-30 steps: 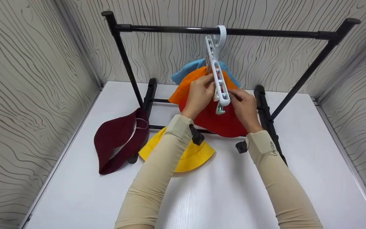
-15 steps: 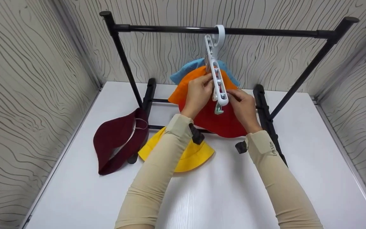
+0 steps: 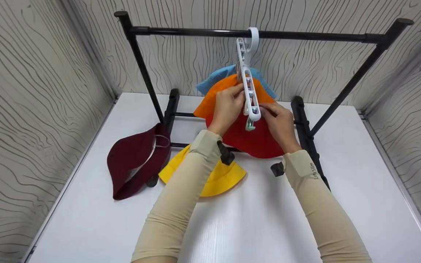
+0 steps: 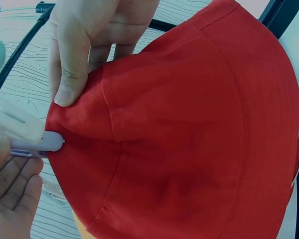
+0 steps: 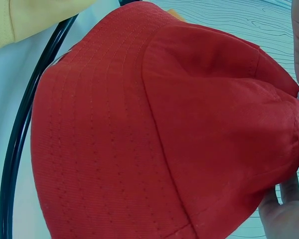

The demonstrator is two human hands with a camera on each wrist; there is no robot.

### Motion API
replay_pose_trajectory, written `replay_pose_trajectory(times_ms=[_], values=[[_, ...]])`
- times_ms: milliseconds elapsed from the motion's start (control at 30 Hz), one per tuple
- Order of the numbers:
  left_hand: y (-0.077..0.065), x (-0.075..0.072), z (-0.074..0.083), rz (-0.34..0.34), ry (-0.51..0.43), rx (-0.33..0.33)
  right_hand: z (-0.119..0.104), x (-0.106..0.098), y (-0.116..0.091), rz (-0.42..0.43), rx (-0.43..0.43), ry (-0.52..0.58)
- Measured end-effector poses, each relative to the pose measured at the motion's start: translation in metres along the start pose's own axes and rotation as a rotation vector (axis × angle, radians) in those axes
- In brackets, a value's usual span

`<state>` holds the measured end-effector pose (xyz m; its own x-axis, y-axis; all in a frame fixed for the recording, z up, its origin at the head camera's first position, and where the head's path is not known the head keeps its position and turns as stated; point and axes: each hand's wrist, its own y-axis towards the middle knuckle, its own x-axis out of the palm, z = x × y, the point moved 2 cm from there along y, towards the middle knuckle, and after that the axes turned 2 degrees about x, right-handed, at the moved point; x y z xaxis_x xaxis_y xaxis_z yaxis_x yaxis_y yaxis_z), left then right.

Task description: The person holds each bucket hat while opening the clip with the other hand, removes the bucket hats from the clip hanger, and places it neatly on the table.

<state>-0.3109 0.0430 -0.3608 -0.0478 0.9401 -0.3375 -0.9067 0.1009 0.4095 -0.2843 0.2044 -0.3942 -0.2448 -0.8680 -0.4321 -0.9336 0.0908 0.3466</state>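
Head view shows a person's left hand (image 3: 228,107) and right hand (image 3: 281,122) at a red cloth bucket hat (image 3: 258,142), crown up beneath a slim white plastic hanger (image 3: 244,67) hooked over a black metal rail (image 3: 196,32). Thumb and fingers of the right hand pinch the crown's edge; the left hand's close on a pale plastic clip (image 4: 51,141) whose tip meets the crown. Behind the red hat is an orange cloth hat (image 3: 214,95).

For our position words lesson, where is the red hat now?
In the head view, the red hat is just right of centre, below the hanger, in front of the orange hat.
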Motion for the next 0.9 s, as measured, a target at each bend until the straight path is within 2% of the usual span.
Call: replay_pose_trajectory(times_ms=[433, 667, 733, 900], values=[[0.001, 0.0, -0.001, 0.012, 0.007, 0.0, 0.006, -0.001, -0.004, -0.01, 0.015, -0.006], [0.002, 0.0, -0.001, 0.016, 0.016, 0.035, 0.01, -0.003, -0.006, -0.034, 0.001, 0.028], [0.002, 0.0, -0.001, 0.017, 0.011, 0.04, 0.002, -0.004, -0.01, -0.045, 0.011, 0.031], [0.001, 0.001, -0.003, 0.015, -0.005, 0.026, 0.004, -0.004, -0.013, -0.06, 0.029, 0.004]])
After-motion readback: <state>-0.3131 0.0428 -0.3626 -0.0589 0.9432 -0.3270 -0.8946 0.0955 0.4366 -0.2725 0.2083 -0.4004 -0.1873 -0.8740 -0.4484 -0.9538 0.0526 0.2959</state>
